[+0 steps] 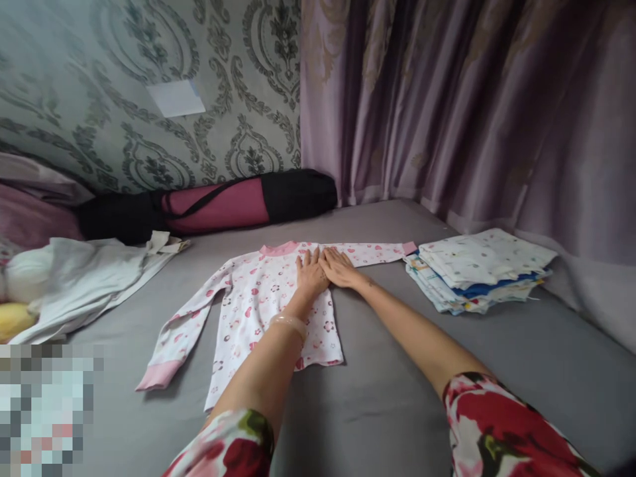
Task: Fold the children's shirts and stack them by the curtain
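**Two flat hands on a small shirt spread on a grey bed**

At the far left, mauve pillows [34,212] lie against the wall. In front of them is a loose white cloth [94,278] with something yellow [12,318] at its near edge. The wall is papered in grey-green damask wallpaper [89,53]. A white slip [176,98] is stuck to it, and nothing on the slip can be read. Along the foot of the wall lies a rolled mat [218,205] in a black and pink bag.

A grey sheet [387,411] covers the whole surface. In the middle of it lies a long-sleeved shirt [253,305], flat and front up. It is white with small pink hearts and flowers, and its collar and cuffs are pink. One sleeve slants down towards the near left. The other runs straight out to the right, and its cuff ends just beside a stack of folded clothes [481,268].

The left hand [311,271] rests palm down on the chest of the shirt just below the collar. Its fingers are straight and together, and it grips nothing. A clear bracelet [291,323] sits on its wrist. The right hand [340,268] lies beside it in the same way, flat and spread, pressing on the fabric rather than holding it. The two hands touch along their inner edges. Both forearms reach forward, bare below red flowered sleeves [497,424].

Behind the stack, a mauve curtain [472,99] hangs in heavy folds down to the bed.
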### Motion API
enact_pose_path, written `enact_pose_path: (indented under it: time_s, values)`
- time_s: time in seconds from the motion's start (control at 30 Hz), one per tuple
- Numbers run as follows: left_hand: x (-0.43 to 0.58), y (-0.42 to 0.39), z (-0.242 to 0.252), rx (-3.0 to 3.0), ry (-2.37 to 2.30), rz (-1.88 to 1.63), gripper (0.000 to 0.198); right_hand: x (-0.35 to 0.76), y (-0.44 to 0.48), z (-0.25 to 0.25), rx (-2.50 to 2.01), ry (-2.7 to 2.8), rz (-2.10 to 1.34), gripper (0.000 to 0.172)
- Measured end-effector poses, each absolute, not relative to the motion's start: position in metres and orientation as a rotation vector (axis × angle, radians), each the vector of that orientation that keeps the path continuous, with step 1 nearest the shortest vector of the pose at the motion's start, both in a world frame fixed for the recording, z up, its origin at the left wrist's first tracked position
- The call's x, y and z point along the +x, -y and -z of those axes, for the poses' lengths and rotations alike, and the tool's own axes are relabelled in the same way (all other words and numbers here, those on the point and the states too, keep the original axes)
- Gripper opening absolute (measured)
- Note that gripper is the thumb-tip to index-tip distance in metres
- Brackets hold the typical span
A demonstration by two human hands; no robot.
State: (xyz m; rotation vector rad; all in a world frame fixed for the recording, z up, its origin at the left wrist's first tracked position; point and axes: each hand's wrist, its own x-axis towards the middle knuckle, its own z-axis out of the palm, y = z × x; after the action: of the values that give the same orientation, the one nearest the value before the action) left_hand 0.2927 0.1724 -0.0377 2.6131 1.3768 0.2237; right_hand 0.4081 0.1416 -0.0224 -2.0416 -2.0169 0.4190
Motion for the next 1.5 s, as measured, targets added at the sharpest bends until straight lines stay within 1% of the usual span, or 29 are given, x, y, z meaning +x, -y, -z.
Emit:
enact_pose_path:
  time_s: [0.07,0.2,0.37,0.5,0.63,0.73,0.9,1.07,1.17,1.23,1.3,1.4,1.5]
  values:
    - [0.293,-0.172,0.037,2.609,-1.382,-0.21,0.061,0.408,-0.141,0.027,-2.072,1.978,-0.492,0.069]
    - [0.295,-0.171,0.038,2.57,-1.412,-0.28,0.06,0.429,-0.132,0.027,-2.208,1.91,-0.493,0.074]
    - [0.296,-0.171,0.039,2.545,-1.416,-0.308,0.059,0.46,-0.119,0.024,-2.43,1.766,-0.426,0.073]
    - [0.295,-0.171,0.039,2.552,-1.408,-0.33,0.058,0.482,-0.112,0.024,-2.564,1.647,-0.385,0.067]
    - [0.295,-0.17,0.04,2.543,-1.404,-0.316,0.059,0.5,-0.104,0.026,-2.678,1.471,-0.215,0.065]
    - [0.297,-0.171,0.039,2.534,-1.407,-0.315,0.059,0.506,-0.1,0.029,-2.682,1.421,-0.074,0.063]
    - [0.288,-0.18,0.02,2.371,-1.265,-0.237,0.067,0.509,-0.1,0.036,-2.67,1.442,0.046,0.06]
    - [0.224,-0.186,-0.01,2.18,-1.166,-0.404,0.059,0.515,-0.106,0.043,-2.653,1.442,0.058,0.062]
    - [0.161,-0.179,-0.023,2.166,-1.297,-0.602,0.048,0.517,-0.109,0.046,-2.644,1.43,0.024,0.065]
    - [0.114,-0.17,-0.03,2.166,-1.444,-0.671,0.043,0.518,-0.112,0.046,-2.647,1.422,-0.005,0.066]
    - [0.067,-0.157,-0.033,2.151,-1.695,-0.659,0.04,0.519,-0.114,0.041,-2.669,1.415,-0.055,0.066]
    - [0.004,-0.132,-0.032,2.051,-2.052,-0.538,0.044,0.517,-0.118,0.028,-2.72,1.383,-0.169,0.066]
    - [-0.04,-0.105,-0.026,1.822,-2.189,-0.344,0.051,0.501,-0.127,0.011,-2.661,1.399,-0.115,0.061]
